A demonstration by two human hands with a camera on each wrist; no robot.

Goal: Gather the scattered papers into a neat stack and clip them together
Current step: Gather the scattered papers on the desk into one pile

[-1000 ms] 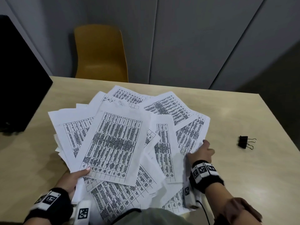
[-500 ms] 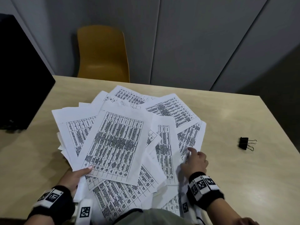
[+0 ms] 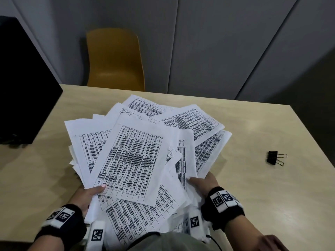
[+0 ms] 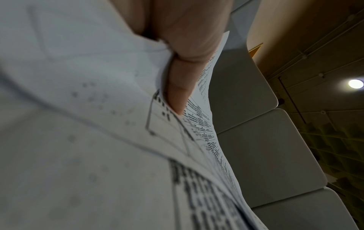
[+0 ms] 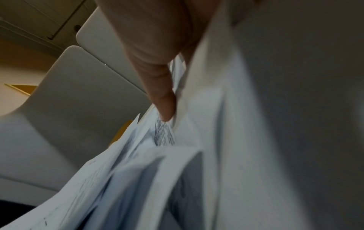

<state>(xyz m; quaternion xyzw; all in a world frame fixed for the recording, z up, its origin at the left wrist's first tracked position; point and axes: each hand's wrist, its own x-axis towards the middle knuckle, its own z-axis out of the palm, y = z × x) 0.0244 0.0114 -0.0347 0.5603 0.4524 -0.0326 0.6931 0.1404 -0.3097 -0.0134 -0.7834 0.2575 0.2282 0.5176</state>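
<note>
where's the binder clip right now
In the head view the binder clip lies on the table at the right, apart from the papers and beyond the right hand, untouched.

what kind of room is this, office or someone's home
Most likely an office or meeting room. A plain light wood table holds printed papers full of tables and a black binder clip, with a yellow chair against grey wall panels.

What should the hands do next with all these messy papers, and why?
Probably stand the papers on edge and tap them square. The left hand and right hand grip the pile's two sides, but sheets fan out crookedly, and the clip lies apart on the table.
</note>
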